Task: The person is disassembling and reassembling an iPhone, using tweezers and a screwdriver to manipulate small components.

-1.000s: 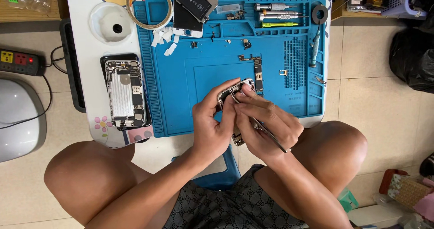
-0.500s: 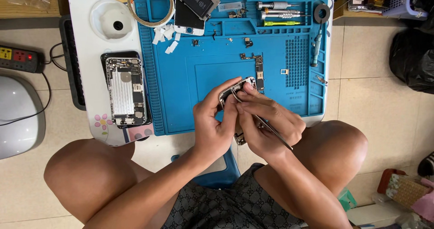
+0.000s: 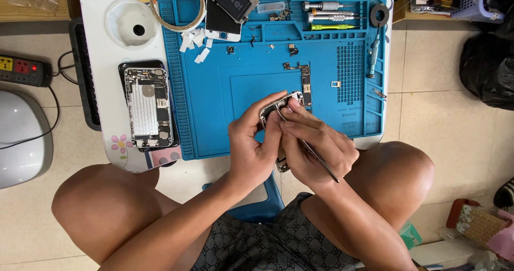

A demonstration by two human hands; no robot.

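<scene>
Your left hand (image 3: 254,148) grips a phone frame (image 3: 278,107) from the side, fingers wrapped round its edge, above the front of the blue mat (image 3: 214,115) on the counter (image 3: 107,62). Your right hand (image 3: 316,148) has its fingers pinched on slim tweezers (image 3: 316,156) whose tip meets the frame. The mat's top tray holds three screwdriver handles (image 3: 329,16). A second opened phone (image 3: 147,107) lies left of the mat, beside one white cup (image 3: 131,22) and one tape ring (image 3: 176,6).
</scene>
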